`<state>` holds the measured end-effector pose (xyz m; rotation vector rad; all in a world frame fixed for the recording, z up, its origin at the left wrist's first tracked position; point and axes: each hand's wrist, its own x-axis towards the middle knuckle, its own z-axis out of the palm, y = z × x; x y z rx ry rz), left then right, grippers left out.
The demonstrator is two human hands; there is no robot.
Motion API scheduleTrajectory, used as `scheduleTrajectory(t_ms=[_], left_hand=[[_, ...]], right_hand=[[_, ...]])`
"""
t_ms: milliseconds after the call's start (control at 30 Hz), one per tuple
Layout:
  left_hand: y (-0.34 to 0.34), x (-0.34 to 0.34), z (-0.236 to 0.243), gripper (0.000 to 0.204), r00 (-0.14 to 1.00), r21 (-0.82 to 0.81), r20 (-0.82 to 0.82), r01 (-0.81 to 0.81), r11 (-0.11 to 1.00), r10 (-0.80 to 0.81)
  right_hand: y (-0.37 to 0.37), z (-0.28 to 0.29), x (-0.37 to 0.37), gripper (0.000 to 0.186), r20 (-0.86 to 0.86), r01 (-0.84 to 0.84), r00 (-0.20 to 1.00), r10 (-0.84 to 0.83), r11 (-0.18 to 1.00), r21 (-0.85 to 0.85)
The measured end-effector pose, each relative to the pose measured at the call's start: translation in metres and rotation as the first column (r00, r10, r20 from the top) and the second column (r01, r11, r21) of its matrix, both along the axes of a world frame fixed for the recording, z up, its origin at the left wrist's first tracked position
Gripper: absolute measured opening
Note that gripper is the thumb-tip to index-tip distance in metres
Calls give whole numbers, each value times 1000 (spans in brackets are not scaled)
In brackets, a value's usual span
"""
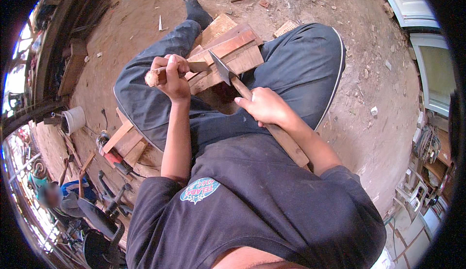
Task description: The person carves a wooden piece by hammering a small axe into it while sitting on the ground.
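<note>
At the wood block (247,60), our left fingers (171,66) wrap snug round the chisel (199,66), right fingers (248,106) round the hammer (223,71); guessing we'd do best with light, square taps.

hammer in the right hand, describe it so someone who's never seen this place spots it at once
Find the dark trousers, legs spread around the wooden blocks. There, the right hand grips the hammer by its long wooden handle. Its pointed metal head sets it apart from the bladed tool in the left hand.
</note>
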<state>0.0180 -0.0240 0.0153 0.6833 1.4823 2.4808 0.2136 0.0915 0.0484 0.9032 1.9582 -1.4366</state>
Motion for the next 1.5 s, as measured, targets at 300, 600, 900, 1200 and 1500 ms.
scheduleTrajectory(t_ms=[300, 600, 900, 1200, 1500], left_hand=[[2, -3, -1, 24, 1000, 33, 1, -3, 999, 3], [4, -5, -1, 26, 999, 17, 34, -6, 1000, 5], [18, -9, 2, 23, 996, -31, 74, -44, 999, 47], [27, -3, 1, 22, 999, -62, 25, -31, 998, 32], [36, -6, -7, 23, 990, -234, -109, -113, 966, 89]], right_hand=[[-1, -5, 1, 57, 1, 24, 1000, -24, 1000, -11], [1, 0, -2, 60, -5, 5, 1000, -5, 1000, 1], [0, -2, -3, 60, -13, 0, 1000, 0, 1000, -2], [0, -5, -1, 57, -20, 51, 998, -52, 997, -50], [12, 33, 13, 28, -105, 278, 936, -336, 889, -364]])
